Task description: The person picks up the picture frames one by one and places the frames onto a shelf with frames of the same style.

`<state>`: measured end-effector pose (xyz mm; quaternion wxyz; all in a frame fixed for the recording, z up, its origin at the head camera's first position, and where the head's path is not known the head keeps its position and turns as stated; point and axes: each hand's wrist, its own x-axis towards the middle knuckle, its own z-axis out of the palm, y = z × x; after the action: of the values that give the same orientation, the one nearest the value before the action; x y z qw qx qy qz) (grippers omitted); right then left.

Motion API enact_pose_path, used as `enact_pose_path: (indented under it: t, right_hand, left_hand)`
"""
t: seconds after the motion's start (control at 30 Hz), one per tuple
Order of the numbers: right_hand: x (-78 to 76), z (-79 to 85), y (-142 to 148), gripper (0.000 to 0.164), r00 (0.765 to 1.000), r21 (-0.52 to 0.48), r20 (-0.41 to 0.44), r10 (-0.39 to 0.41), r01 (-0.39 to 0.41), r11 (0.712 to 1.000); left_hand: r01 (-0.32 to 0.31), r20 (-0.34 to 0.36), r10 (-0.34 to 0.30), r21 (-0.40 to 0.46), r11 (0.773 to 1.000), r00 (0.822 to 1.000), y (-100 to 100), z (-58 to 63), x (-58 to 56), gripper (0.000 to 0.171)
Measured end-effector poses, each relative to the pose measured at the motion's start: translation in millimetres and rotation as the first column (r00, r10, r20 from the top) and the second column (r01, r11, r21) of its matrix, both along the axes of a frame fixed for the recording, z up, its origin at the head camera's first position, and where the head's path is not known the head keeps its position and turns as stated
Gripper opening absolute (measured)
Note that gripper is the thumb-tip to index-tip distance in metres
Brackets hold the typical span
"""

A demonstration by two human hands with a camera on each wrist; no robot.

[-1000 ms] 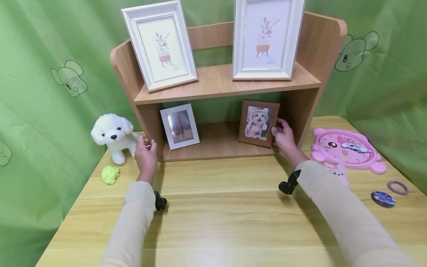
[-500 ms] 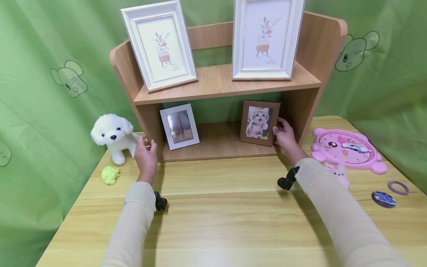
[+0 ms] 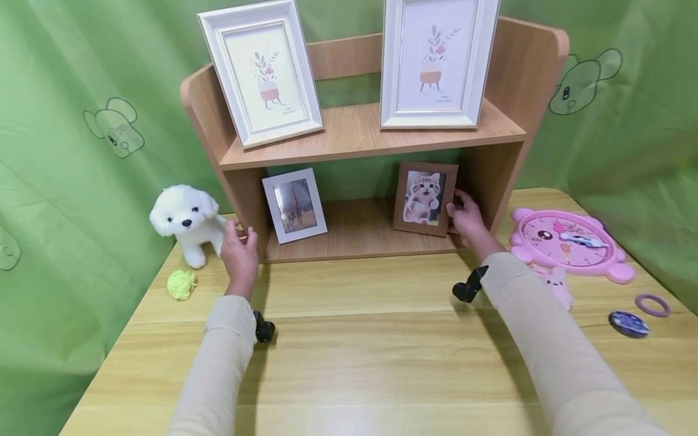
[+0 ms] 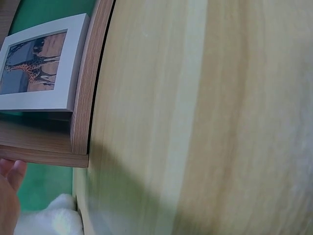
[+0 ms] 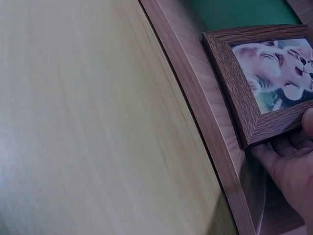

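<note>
My right hand (image 3: 469,221) grips the right edge of a brown wooden picture frame (image 3: 398,200) with a kitten photo, at the right of the lower shelf. The right wrist view shows the thumb on the front of the frame (image 5: 234,78) and the fingers partly hidden behind it. My left hand (image 3: 240,254) rests against the outside of the shelf unit's left side, fingers loosely bent. In the left wrist view its fingertips (image 4: 17,171) lie at the side panel (image 4: 44,155). A white picture frame (image 3: 319,209) with a giraffe photo leans at the left of the lower shelf.
Two large white frames (image 3: 313,109) with plant prints stand on the wooden shelf unit's (image 3: 354,151) upper board. A white plush dog (image 3: 182,212) and yellow-green yarn ball (image 3: 181,284) are at left. At right lie a pink toy clock (image 3: 567,242), a purple ring (image 3: 652,306) and a blue disc (image 3: 629,324).
The kitten picture frame has shifted slightly back and to the right, my right hand moving with it. My left hand has stayed at the side panel.
</note>
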<state>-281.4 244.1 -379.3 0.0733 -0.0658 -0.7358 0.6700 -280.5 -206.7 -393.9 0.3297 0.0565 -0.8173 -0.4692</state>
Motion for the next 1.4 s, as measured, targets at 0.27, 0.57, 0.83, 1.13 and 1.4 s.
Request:
enact_pose_path:
  t: [0.27, 0.57, 0.83, 1.13, 1.4]
  right_hand:
    - [-5.7, -4.3, 6, 0.051, 1.000, 0.053, 0.000, 0.017, -0.017, 0.998]
    - [-2.8, 2.3, 4, 0.051, 0.999, 0.025, 0.023, 0.031, -0.032, 0.999]
    - [-5.6, -0.5, 5, 0.052, 0.999, 0.038, 0.031, 0.027, -0.029, 0.999]
    - [-5.4, -1.8, 5, 0.053, 0.999, 0.024, 0.028, 0.030, -0.031, 0.999]
    - [-4.3, -2.8, 3, 0.056, 1.000, 0.052, 0.025, 0.014, -0.015, 0.999]
  left_hand:
    - [-0.011, 0.011, 0.011, -0.003, 1.000, 1.000, 0, 0.4, 0.0, 0.023]
    - [-0.011, 0.024, 0.011, -0.002, 1.000, 1.000, 0, 0.9, -0.1, 0.023]
    - [-0.016, 0.013, 0.016, -0.010, 1.000, 1.000, 0, 0.6, -0.8, 0.022]
    - [-0.021, 0.004, 0.021, -0.014, 1.000, 1.000, 1, 0.1, -2.0, 0.023]
    - [-0.020, 0.018, 0.020, -0.004, 1.000, 1.000, 1, -0.3, -0.1, 0.023]
